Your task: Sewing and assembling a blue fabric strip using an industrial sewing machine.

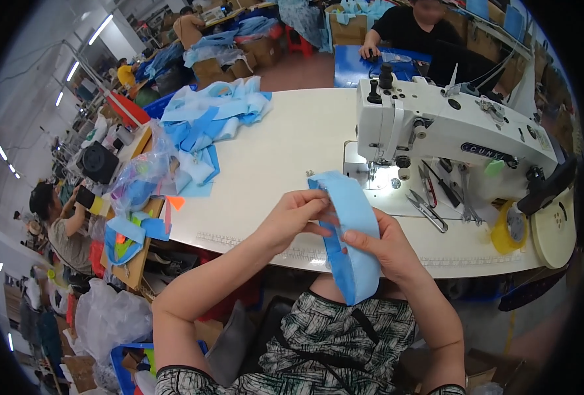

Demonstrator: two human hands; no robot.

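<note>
A looped blue fabric band (353, 201), pale on one face and darker on the other, is held up in front of the sewing machine, over the table's near edge. My right hand (392, 247) grips its right side, with the thumb pressed on the pale face. At the band's left edge, the fingers of my left hand (296, 218) are pinched together on the cloth, some of them reaching into the loop. Just beyond stands the white sewing machine (430, 122), its needle area behind the band's top.
Pale blue cut cloth (219, 108) is heaped at the table's far left. Scissors (427, 212), snips (429, 184) and a screwdriver (444, 188) lie beside the machine, near a yellow tape roll (502, 230). A person (423, 29) sits across at a blue table.
</note>
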